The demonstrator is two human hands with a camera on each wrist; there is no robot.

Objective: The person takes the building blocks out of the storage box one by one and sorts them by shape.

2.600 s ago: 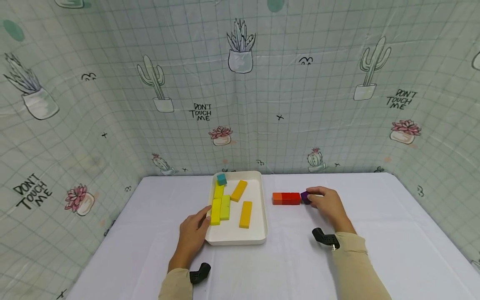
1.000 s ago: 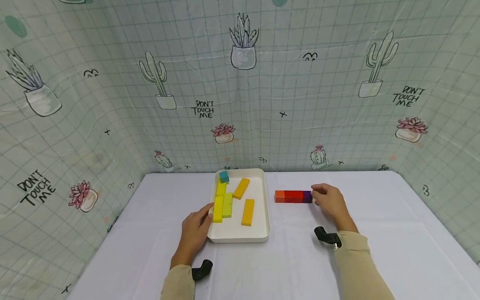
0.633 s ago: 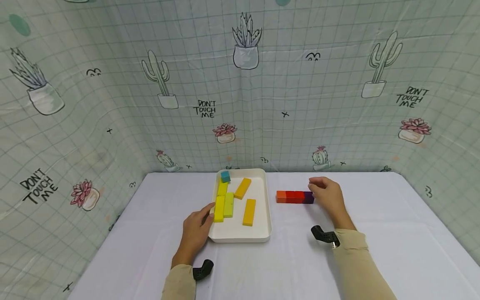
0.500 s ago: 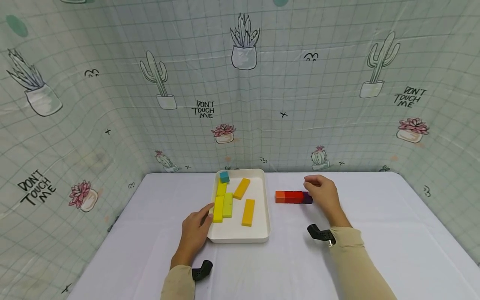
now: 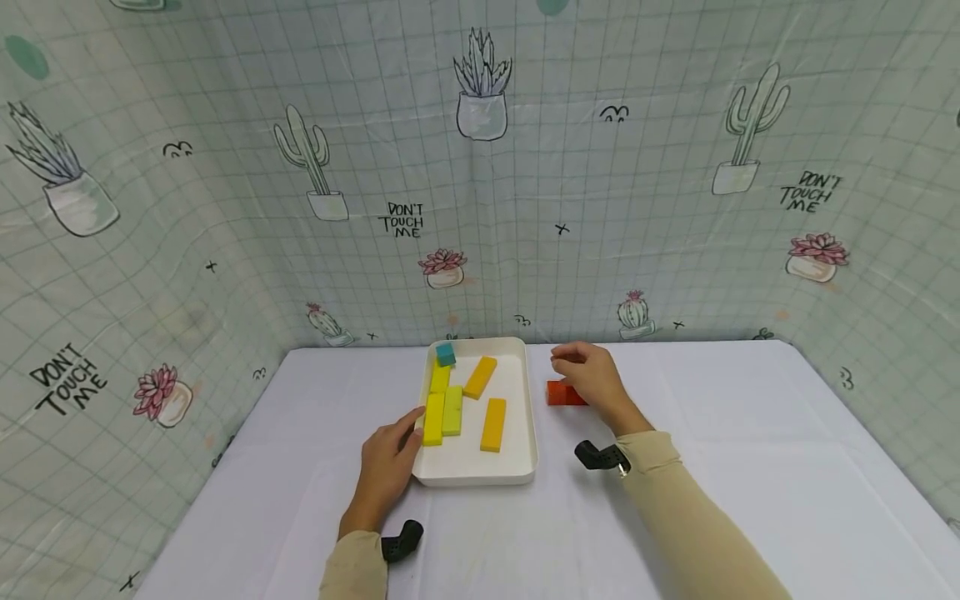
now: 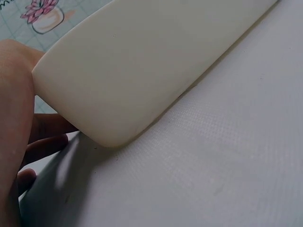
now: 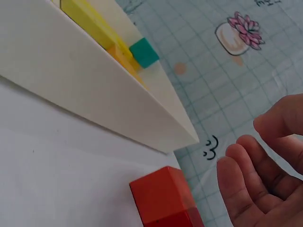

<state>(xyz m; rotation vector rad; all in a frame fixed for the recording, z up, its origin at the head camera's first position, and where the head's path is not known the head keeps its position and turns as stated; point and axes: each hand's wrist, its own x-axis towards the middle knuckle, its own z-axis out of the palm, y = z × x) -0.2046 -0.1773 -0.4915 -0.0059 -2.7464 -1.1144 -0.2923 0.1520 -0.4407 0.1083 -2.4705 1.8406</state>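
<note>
My left hand (image 5: pixel 386 467) holds the left edge of a white tray (image 5: pixel 513 467); the left wrist view shows its fingers against the tray's outer side. My right hand (image 5: pixel 592 379) hovers over a row of blocks to the right of the tray. Its fingers are loosely bent, with nothing between them in the right wrist view. An orange cube (image 5: pixel 556 393) forms the row's left end, touching a red block (image 5: pixel 574 394). The hand hides the rest of the row from the head view. Inside the tray lie a teal cube (image 5: pixel 446 354) and several yellow, yellow-green and golden-yellow bars (image 5: pixel 492 425).
A white cloth covers the table (image 5: pixel 750 467). Behind it and at both sides hangs a pale green grid-patterned curtain (image 5: pixel 517 192) with printed plants. Each wrist bears a black camera (image 5: pixel 600 455).
The purple block was pushed against the red end of the row and let go. My right hand then rose and moved left over the row. My left hand stayed at the tray.
</note>
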